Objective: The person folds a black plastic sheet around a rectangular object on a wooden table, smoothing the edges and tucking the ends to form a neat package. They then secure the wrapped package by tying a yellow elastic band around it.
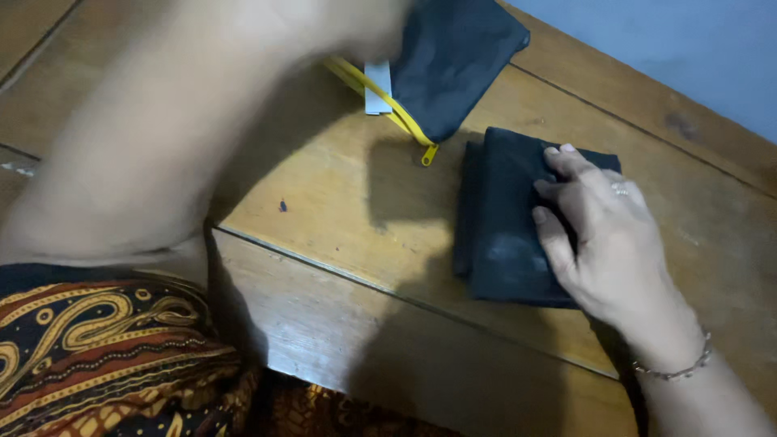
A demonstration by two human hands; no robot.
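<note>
HEAD VIEW, looking down on wooden table (340,210), plank top w/ seams, worn varnish.

1. Right hand (603,235): palm down, fingers spread & flat, not clenched, pressing on item 3. Not gripping, just resting/holding it down. Ring on one finger; thin bracelet (676,368) at wrist.

2. Left hand: not visible as such. Forearm crosses upper left of frame, blurred; hand end is cut off by top edge near item 4. Finger state: cannot tell.

3. Folded black cloth (498,218): rectangular bundle, lies flat on table, right of centre, under right hand's fingers. Edges roughly squared; left edge shows stacked layers. Faint pale smudge on lower part.

4. Dark pouch (457,57): fabric, yellow zipper (388,105) along its lower-left edge, zipper pull hanging at the lower corner. Sits at top centre, just beside item 3 but apart from it. Zip looks open near the arm; hard to be sure, blurred.

5. Small pale grey rectangular tab (378,89): at pouch mouth, across the zipper; kind unclear.

6. Patterned garment (105,356): brown/orange/black swirls, lower left, on wearer's lap, below table edge.

7. Pale wall, upper right corner.

PROGRESS (judged): cloth appears folded already & flattened; it is outside the pouch. Pouch attended by the left arm. Cloth not yet in pouch, zip not closed.
</note>
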